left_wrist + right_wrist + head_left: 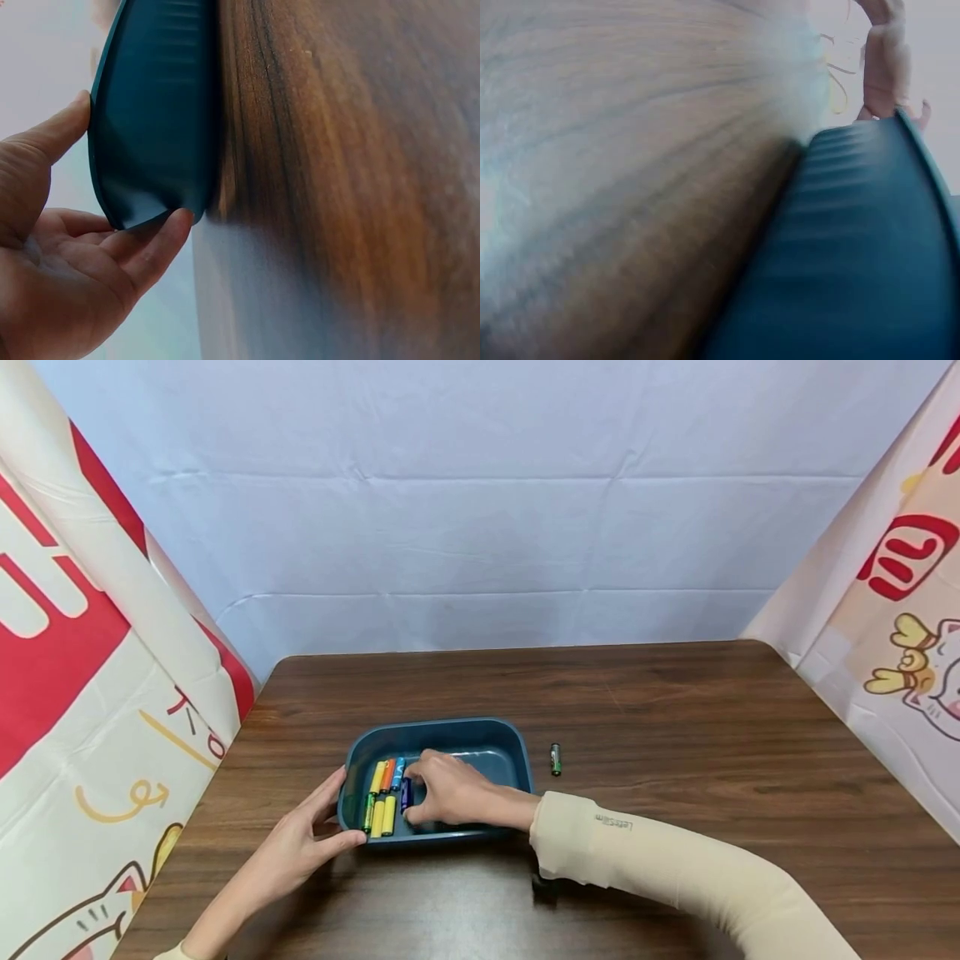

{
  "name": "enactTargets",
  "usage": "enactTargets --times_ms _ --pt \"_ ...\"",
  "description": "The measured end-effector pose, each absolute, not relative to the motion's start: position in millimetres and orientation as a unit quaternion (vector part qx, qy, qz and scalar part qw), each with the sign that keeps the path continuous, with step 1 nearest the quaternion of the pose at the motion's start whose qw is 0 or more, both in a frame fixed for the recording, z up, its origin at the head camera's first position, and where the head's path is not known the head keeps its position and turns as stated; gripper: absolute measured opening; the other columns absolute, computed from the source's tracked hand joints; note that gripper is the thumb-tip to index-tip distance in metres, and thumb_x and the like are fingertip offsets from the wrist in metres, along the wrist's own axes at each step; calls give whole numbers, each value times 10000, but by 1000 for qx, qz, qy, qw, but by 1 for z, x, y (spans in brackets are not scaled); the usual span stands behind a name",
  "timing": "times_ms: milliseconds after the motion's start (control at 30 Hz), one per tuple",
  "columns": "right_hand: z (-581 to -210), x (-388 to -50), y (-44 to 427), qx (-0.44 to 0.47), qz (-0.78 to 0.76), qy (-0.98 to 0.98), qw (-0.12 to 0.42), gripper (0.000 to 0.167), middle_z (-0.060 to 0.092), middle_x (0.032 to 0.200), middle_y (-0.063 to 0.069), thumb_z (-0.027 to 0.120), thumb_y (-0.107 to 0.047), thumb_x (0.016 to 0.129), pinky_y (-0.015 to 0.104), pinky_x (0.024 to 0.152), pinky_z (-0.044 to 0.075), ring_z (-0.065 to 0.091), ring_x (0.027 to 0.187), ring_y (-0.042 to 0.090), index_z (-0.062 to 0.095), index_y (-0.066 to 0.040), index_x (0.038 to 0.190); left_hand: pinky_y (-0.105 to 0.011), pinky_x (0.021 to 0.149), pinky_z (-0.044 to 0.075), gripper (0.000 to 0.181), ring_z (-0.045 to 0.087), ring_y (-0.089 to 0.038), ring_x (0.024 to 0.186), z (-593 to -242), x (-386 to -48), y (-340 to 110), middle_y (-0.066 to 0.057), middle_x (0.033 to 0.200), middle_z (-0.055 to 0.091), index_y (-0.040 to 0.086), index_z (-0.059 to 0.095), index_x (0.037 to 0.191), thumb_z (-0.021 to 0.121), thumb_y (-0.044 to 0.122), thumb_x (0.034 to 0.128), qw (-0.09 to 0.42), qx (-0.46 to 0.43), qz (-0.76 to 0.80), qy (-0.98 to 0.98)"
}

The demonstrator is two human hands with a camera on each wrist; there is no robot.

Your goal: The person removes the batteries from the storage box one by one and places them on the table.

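Note:
A dark blue plastic tray (431, 840) sits on the wooden table. Several AAA-looking batteries lie side by side in two rows at its left end: yellow ones (388, 817), an orange one (387, 775), a light blue one (399, 773) and a green one (369, 812). Inside the tray, my right hand (453, 789) pinches a purple battery (406, 795) between thumb and fingers, beside the rows. My left hand (300, 847) holds the tray's left end, thumb at the near corner and fingers along the outer wall. The right wrist view shows only the tray's outside (840, 262), with the right hand's fingers out of sight.
A green and black battery (556, 759) lies on the table to the right of the tray. A small dark object (545, 890) shows under the right sleeve. White cloth (480, 527) hangs behind the table, and printed sheets (60, 635) hang at the sides.

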State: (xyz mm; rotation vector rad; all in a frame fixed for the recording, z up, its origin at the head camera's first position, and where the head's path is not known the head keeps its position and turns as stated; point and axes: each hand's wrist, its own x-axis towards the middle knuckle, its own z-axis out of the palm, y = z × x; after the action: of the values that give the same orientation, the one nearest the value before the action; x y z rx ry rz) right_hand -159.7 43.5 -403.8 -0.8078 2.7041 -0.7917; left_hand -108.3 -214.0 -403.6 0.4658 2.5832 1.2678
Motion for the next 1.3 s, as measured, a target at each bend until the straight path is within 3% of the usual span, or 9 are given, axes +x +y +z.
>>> enactTargets --times_ms 400,767,1033,1300 --pt "-359 -160 110 -320 -359 877 -8 453 616 1039 57 796 -234 878 277 744 518 584 903 196 687 -34 1269 -474 995 539 913 573 -422 1294 -404 -109 -213 -254 1645 281 40 240 1636 777 306 949 116 146 422 887" --pt "-331 -157 201 -275 -357 889 -82 411 627 1018 37 832 -138 860 302 701 534 585 866 175 698 -67 1242 -466 989 544 890 546 -423 1327 -403 -109 -214 -252 1651 270 36 224 1639 738 340 979 123 150 423 885" --pt "-357 -154 255 -222 -327 915 -80 385 604 996 10 813 -136 881 300 703 506 560 853 167 687 -87 1242 -460 999 539 874 550 -403 1324 -404 -108 -215 -249 1647 283 38 230 1638 731 332 985 120 152 421 886" --pt "-397 -153 277 -199 -317 927 -42 410 617 993 47 812 -144 888 310 684 479 556 849 197 679 -18 1254 -519 1026 509 884 534 -439 1335 -402 -109 -214 -254 1649 275 38 230 1638 735 342 979 125 148 417 888"
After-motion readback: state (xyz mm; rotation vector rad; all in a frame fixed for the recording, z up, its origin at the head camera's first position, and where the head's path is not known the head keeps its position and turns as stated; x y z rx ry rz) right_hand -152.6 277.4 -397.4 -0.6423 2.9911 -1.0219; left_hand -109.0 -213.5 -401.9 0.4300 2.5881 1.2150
